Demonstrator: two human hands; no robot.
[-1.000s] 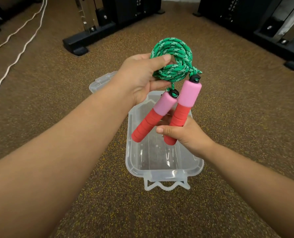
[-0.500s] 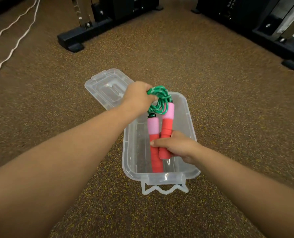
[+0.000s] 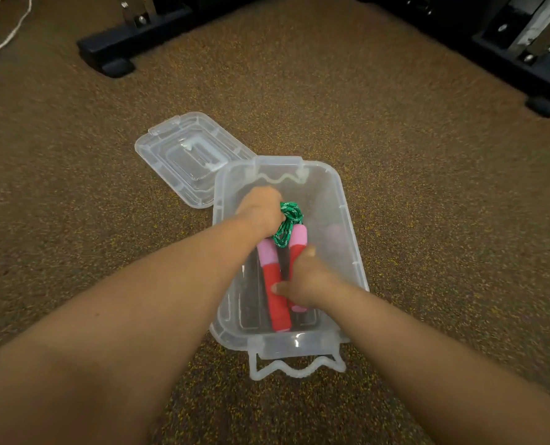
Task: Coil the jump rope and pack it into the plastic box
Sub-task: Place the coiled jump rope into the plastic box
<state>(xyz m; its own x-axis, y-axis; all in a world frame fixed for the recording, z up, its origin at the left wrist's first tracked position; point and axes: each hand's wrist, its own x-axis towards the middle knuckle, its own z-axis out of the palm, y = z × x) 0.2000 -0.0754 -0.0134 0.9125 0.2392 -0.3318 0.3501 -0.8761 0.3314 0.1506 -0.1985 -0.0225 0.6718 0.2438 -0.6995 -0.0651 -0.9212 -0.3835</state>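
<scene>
One speckled brown carpet (image 3: 427, 203) spreads under two dark machine bases (image 3: 116, 56), both cut off at the far edge. One clear plastic box (image 3: 347, 226), rectangular with rounded corners, sits open; its one lid (image 3: 177, 155) lies flat at its far left. Inside lies the jump rope: two foam handles (image 3: 272, 277), pink and red, side by side. The right hand (image 3: 302, 281) grips them, hiding the right handle's middle. The left hand (image 3: 260, 210) is closed on one coil of braided green rope (image 3: 288, 226), mostly hidden.
</scene>
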